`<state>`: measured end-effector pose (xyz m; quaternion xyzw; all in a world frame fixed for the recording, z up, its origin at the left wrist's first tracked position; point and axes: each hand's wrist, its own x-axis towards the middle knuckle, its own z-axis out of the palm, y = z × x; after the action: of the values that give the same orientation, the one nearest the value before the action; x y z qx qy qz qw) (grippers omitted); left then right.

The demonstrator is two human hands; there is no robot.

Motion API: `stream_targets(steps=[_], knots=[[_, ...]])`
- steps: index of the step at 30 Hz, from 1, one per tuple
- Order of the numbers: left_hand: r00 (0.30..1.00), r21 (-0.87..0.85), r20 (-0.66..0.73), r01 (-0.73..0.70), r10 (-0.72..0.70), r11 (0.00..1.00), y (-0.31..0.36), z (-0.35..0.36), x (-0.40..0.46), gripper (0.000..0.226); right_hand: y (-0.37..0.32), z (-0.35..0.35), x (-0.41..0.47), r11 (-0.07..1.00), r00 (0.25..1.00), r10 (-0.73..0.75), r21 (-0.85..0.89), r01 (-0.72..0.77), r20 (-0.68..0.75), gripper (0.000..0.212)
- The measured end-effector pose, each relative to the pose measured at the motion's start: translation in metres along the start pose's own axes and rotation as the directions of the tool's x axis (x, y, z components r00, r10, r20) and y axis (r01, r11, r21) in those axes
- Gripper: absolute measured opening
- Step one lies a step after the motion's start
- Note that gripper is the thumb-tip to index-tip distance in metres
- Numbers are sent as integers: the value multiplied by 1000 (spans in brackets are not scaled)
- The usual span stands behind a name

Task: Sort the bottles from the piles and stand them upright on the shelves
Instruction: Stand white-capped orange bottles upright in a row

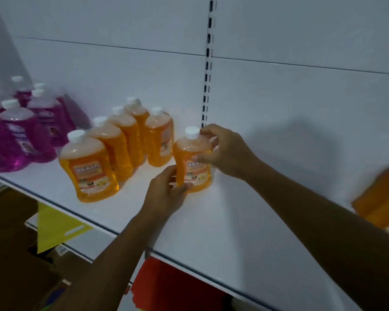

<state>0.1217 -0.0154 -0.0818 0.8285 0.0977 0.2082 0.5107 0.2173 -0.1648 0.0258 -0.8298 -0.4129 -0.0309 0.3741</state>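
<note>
Nearest to me, below the shelf's front edge, a yellow bag (pixel 54 225) hung at the left and something red (pixel 166 286) showed under the lip further right. Two bare forearms reached up over the white shelf (pixel 222 232).

The left hand (pixel 166 194) gripped the lower left side of an orange bottle (pixel 192 162), fingers curled round its edge near the base. The right hand (pixel 222 149) held the same bottle higher up, its thumb and fingers pinching the shoulder just beside the white cap (pixel 192 132). The bottle stood upright on the shelf, label facing out, a little apart from the others.

At the far right edge a blurred orange shape (pixel 377 198) sat at the shelf's end; I could not tell what it was.

Left of the held bottle stood a group of five orange bottles (pixel 112 149), upright, close together, running in a line toward the back panel. Further left, a cluster of purple bottles (pixel 25 131) with white caps stood upright. Behind everything rose the white back panel, with a slotted upright (pixel 208 63) above the held bottle.
</note>
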Motion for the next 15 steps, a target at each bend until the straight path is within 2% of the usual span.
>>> stream_targets(steps=[2, 5, 10, 15], knots=[[996, 11, 93, 2, -3, 1000, 15, 30, 8, 45, 13, -35, -18, 995, 999, 44, -87, -46, -22, 60], [978, 29, 194, -85, 78, 996, 39, 76, 17, 43, 33, -88, -50, 978, 994, 102, -181, -107, -33, 56], [918, -66, 349, -177, 189, 982, 77, 156, 18, 38, 60, -161, -98, 915, 977, 213, -344, -210, -28, 45], [883, -101, 398, -227, 248, 969, 96, 217, 24, 35, 77, -207, -124, 824, 946, 316, -473, -311, -72, 37]])
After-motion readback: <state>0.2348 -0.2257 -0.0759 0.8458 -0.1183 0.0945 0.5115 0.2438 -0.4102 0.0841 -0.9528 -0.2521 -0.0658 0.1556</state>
